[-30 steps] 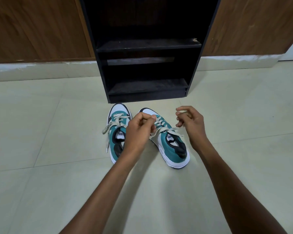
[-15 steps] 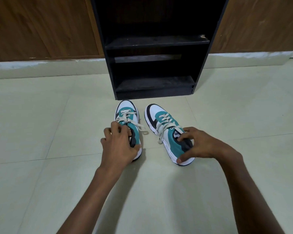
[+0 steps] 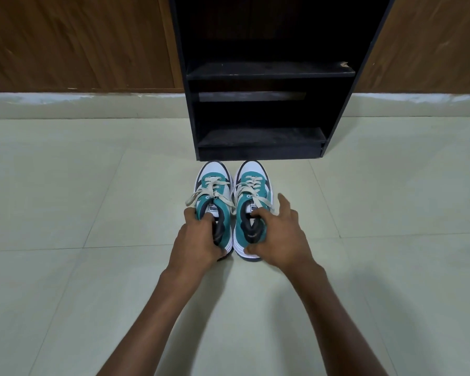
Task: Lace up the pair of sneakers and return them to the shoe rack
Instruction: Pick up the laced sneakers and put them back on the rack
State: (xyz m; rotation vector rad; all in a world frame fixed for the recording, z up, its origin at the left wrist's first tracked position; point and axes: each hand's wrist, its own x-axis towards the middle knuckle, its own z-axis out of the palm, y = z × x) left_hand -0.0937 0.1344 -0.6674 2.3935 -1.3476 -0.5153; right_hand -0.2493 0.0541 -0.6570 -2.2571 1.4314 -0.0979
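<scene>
Two teal and white sneakers with cream laces stand side by side on the floor, toes pointing at the black shoe rack (image 3: 261,139). My left hand (image 3: 198,242) grips the heel collar of the left sneaker (image 3: 213,183), fingers hooked inside its opening. My right hand (image 3: 276,237) holds the heel of the right sneaker (image 3: 253,180), thumb under the sole edge and one finger inside the collar. Both pairs of laces are tied in loose bows. The rack's two visible shelves hold nothing.
The pale tiled floor (image 3: 92,213) spreads to both sides. Brown wooden panels (image 3: 73,42) with a light skirting strip run behind the rack. The sneakers' toes sit a short gap before the rack's base.
Both hands left the laces and took hold of the sneakers' heels. The sneakers have been straightened, brought together and moved closer to the rack.
</scene>
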